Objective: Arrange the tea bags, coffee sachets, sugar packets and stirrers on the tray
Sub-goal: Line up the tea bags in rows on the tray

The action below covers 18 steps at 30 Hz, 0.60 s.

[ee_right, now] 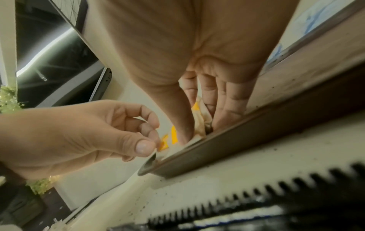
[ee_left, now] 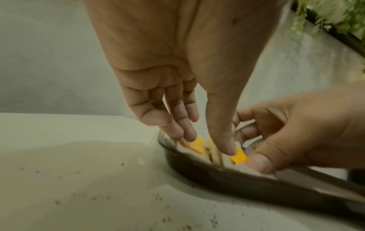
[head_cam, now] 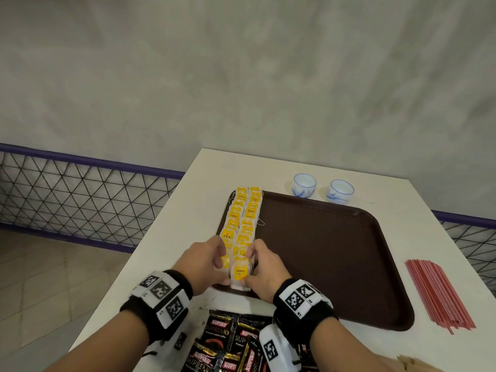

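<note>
Yellow-tagged tea bags (head_cam: pixel 243 224) lie in two rows along the left side of the brown tray (head_cam: pixel 335 251). Both hands meet at the near end of those rows. My left hand (head_cam: pixel 221 260) pinches the near bags of the left row between thumb and fingers (ee_left: pixel 183 134). My right hand (head_cam: pixel 252 261) grips the nearest tea bag (head_cam: pixel 239 273) of the right row, thumb on its front, fingers behind (ee_right: pixel 227 118). Black coffee sachets (head_cam: pixel 230 342) lie in a heap in front of the tray. Red stirrers (head_cam: pixel 440 294) lie in a bundle to its right.
Two small white-and-blue cups (head_cam: pixel 304 183) stand behind the tray on the white table (head_cam: pixel 402 200). Something tan (head_cam: pixel 413 363) shows at the bottom right corner. The table's left edge drops to the floor beside a wire fence (head_cam: pixel 80 194). A wall rises behind.
</note>
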Motion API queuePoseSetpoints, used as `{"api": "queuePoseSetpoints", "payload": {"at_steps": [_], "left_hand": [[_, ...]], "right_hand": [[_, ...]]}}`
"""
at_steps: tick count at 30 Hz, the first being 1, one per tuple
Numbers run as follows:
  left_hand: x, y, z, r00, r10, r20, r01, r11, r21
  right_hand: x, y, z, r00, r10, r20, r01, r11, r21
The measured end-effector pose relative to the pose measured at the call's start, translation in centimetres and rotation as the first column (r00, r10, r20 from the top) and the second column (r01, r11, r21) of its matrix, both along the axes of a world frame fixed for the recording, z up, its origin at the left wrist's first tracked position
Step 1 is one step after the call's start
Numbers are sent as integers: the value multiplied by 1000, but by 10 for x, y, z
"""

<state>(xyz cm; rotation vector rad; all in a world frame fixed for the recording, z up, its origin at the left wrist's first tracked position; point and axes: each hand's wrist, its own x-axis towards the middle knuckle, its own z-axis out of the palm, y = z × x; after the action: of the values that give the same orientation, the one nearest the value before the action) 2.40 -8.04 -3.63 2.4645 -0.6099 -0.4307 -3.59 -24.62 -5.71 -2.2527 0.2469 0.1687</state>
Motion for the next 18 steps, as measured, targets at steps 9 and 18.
{"api": "queuePoseSetpoints", "payload": {"at_steps": [9,18], "left_hand": [[1,20,-3,997,70,34,-68,996,-56],[-3,3,-15,981,-23,194,2,994,106]], "right_hand": [[-4,2,-1,998,-66,20,64,992,108],[-6,5,-2,997,-75,18,74,994,75]]}}
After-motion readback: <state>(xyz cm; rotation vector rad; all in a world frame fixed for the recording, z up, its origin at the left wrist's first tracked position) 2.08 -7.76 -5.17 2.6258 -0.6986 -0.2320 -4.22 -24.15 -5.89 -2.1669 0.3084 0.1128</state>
